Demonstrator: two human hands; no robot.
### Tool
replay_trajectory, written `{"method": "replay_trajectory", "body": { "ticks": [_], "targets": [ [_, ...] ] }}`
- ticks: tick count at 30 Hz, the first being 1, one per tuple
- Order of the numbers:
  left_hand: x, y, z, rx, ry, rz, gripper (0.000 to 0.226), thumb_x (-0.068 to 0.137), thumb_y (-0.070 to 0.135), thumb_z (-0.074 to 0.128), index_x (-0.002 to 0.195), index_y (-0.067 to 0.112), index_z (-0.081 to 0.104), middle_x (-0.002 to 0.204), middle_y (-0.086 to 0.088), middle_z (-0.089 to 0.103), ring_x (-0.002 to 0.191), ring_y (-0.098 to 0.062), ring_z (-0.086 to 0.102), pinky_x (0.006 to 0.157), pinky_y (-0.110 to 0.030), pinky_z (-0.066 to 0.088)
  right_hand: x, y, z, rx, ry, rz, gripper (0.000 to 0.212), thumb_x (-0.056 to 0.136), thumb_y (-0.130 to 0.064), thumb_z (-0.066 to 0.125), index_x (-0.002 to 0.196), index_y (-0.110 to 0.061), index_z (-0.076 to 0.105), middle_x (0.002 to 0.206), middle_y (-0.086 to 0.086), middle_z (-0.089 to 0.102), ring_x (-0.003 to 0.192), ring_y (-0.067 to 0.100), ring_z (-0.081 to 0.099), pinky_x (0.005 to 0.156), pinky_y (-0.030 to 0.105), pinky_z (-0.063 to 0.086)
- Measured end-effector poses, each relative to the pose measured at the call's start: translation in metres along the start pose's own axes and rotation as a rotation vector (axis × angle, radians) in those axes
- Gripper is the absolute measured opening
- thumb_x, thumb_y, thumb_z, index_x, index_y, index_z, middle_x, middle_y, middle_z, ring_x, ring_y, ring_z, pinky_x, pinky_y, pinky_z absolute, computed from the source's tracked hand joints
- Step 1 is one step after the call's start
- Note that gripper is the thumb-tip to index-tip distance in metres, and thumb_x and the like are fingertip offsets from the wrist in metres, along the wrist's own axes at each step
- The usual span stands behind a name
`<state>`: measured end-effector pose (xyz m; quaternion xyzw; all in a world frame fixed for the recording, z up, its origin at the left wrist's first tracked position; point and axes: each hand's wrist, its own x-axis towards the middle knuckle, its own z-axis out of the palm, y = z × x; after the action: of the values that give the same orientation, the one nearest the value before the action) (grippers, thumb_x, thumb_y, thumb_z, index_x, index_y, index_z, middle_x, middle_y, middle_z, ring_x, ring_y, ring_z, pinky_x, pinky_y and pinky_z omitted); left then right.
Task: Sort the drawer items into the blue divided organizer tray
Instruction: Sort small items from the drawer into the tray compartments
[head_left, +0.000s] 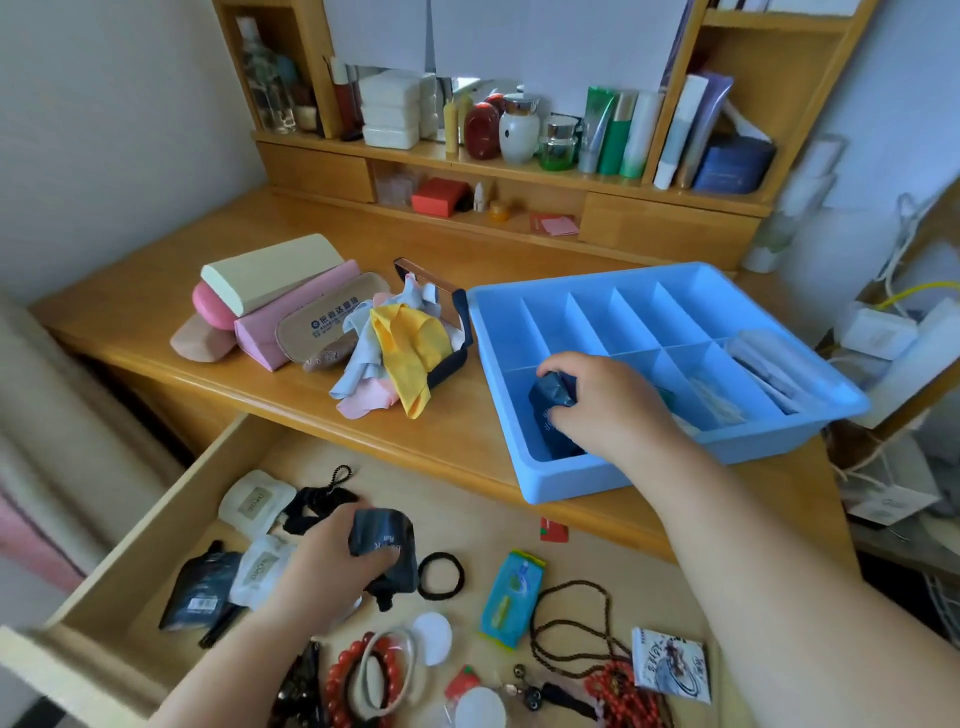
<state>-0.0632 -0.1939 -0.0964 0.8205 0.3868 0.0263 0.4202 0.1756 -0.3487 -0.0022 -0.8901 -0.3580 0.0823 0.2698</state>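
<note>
Beads (358, 675), hair ties and a round pad (434, 631) lie nearest, along the front of the open drawer (156, 525). Just above them the left hand (332, 556) has its fingers curled round a dark pouch (384, 545), thumb on its upper face, lifting it clear of the drawer floor or about to; I cannot tell which. Around that hand lie a white sachet (252, 501), a second white sachet (260, 569), another dark packet (200, 590), a black hair tie (441, 576) and a blue wipes pack (511, 597).

Up on the desk, the right hand (608, 405) reaches into the blue tray (582, 480), fingers clamped on a second dark pouch (556, 405) in the near-left compartment, which looks like the placing step. White packets (769, 364) already fill the near-right cells; the long back cells look bare.

The coming move turns on this: the tray lies up and to the right of the left hand's pouch, and the compartment holding its match is the one nearest the drawer. The pouch's long axis runs roughly toward the tray. The right hand is on the spot already, so the left must either cross over or pass its pouch across. Glasses cases (270, 291) and cloths (405, 348) wait left of the tray.
</note>
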Motion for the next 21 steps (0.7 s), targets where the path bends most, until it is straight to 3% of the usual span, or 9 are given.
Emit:
{"method": "replay_trajectory", "body": {
  "ticks": [2,4,8,11,14,17,21],
  "targets": [
    [-0.028,0.036,-0.023,-0.188,-0.061,0.040,0.016,0.082,0.026,0.064,0.095,0.033,0.060,0.071,-0.005,0.066,0.048,-0.013,0.055,0.042,-0.022,0.041,-0.002,-0.002,0.000,-0.017,0.012,0.006,0.043,0.077,-0.016,0.059,0.111,-0.041,0.056,0.090,-0.017,0.062,0.086,0.017,0.057,0.065,0.029,0.047],
    [-0.040,0.082,-0.042,-0.371,-0.055,0.145,0.020,0.076,0.032,0.063,0.096,0.036,0.064,0.074,-0.007,0.071,0.049,-0.020,0.058,0.043,-0.025,0.044,-0.002,-0.004,0.000,-0.025,0.014,0.016,0.045,0.078,-0.017,0.059,0.116,-0.041,0.054,0.103,-0.012,0.063,0.092,0.019,0.057,0.070,0.032,0.049],
    [-0.021,0.174,-0.043,-0.330,0.103,0.339,0.026,0.086,0.021,0.064,0.110,0.027,0.056,0.080,-0.006,0.068,0.044,-0.011,0.057,0.045,-0.022,0.049,-0.003,-0.005,-0.003,0.001,0.021,0.014,0.051,0.081,-0.018,0.059,0.125,-0.038,0.043,0.101,-0.005,0.062,0.088,0.023,0.056,0.065,0.030,0.041],
    [0.007,0.209,-0.018,0.001,0.145,0.368,0.028,0.081,0.020,0.065,0.105,0.024,0.053,0.073,0.000,0.060,0.046,-0.008,0.051,0.041,-0.019,0.041,-0.004,-0.007,-0.005,0.026,0.001,-0.009,0.045,0.081,-0.016,0.056,0.118,-0.039,0.044,0.083,-0.005,0.058,0.081,0.024,0.056,0.056,0.029,0.035],
    [0.026,0.210,-0.001,0.342,0.114,0.263,0.029,0.080,0.028,0.065,0.105,0.018,0.055,0.078,0.003,0.056,0.069,-0.017,0.057,0.053,-0.025,0.042,-0.004,-0.009,-0.006,0.064,-0.012,-0.018,0.043,0.083,-0.014,0.052,0.116,-0.041,0.055,0.101,-0.002,0.065,0.091,0.025,0.058,0.067,0.030,0.043],
    [0.032,0.205,0.015,0.658,0.259,0.280,0.024,0.082,0.031,0.059,0.103,0.019,0.054,0.093,-0.002,0.061,0.079,-0.021,0.057,0.054,-0.027,0.036,-0.005,-0.011,-0.006,0.071,-0.001,-0.037,0.040,0.083,-0.013,0.050,0.110,-0.041,0.061,0.103,-0.002,0.067,0.093,0.025,0.059,0.072,0.034,0.048],
    [0.038,0.198,0.024,0.731,0.313,0.262,0.033,0.084,0.038,0.056,0.113,0.022,0.060,0.121,-0.007,0.041,0.113,-0.027,0.040,0.082,-0.035,0.038,-0.007,-0.012,-0.004,0.035,0.028,-0.066,0.036,0.082,-0.012,0.051,0.106,-0.038,0.060,0.094,-0.004,0.064,0.087,0.024,0.058,0.067,0.033,0.046]
  ]
}}
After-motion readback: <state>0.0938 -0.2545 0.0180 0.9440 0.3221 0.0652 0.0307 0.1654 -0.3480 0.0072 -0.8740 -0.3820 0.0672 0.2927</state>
